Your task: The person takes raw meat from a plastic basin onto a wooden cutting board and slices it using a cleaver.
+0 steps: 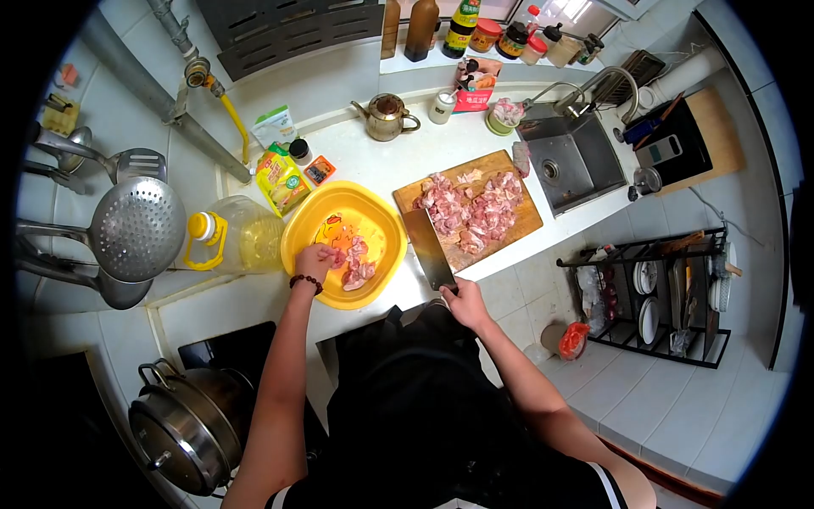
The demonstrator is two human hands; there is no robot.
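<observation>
My left hand (317,262), with a beaded bracelet at the wrist, is inside the yellow basin (393,222). Its fingers are closed on a piece of raw meat (339,257), and more raw meat pieces (360,273) lie on the basin's floor beside it. My right hand (466,304) grips the handle of a cleaver (428,248) near the counter's front edge. The broad blade points away from me and overlaps the left side of the wooden cutting board (530,225). Chopped raw meat (494,206) covers much of that board.
An oil jug (254,237) stands left of the basin, with seasoning packets (281,180) behind it. A teapot (386,117) is at the back. The sink (581,165) lies to the right of the board. A lidded steel pot (186,428) sits at lower left.
</observation>
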